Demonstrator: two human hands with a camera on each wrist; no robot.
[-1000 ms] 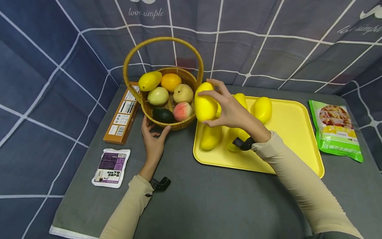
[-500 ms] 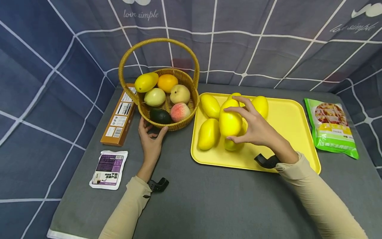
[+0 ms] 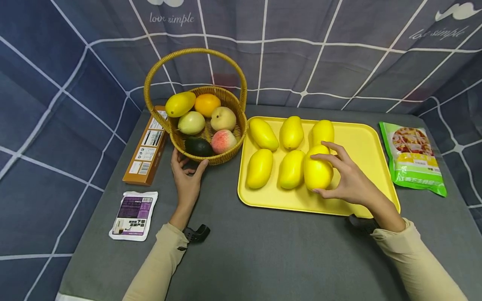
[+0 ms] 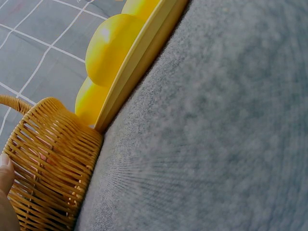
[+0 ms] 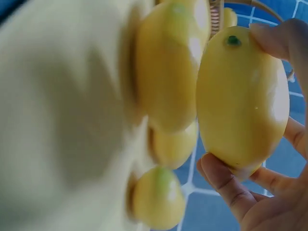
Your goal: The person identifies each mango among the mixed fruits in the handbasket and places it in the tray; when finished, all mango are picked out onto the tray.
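Observation:
In the head view my right hand (image 3: 348, 177) holds a yellow mango (image 3: 317, 170) between thumb and fingers over the yellow tray (image 3: 359, 136). The right wrist view shows this mango (image 5: 243, 98) raised beside other mangoes, its green stem spot facing the camera. Several mangoes (image 3: 260, 168) lie in two rows on the tray's left and middle. My left hand (image 3: 187, 182) rests against the near side of a wicker basket (image 3: 226, 156), thumb spread from the fingers. Its thumb (image 4: 6, 173) touches the basket's outer wall in the left wrist view; the other fingers are hidden there.
In the basket lie a yellow fruit (image 3: 180, 104), an orange (image 3: 207, 104), a peach (image 3: 224, 141), a dark avocado (image 3: 198, 146) and two pale fruits. An orange box (image 3: 144, 152) and white-purple pouch (image 3: 133, 215) lie left; a green food bag (image 3: 413, 159) lies right.
My right hand has carried the mango rightward from beside the basket, across the tray, and lower. My left hand has stayed at the basket. The view has shifted slightly.

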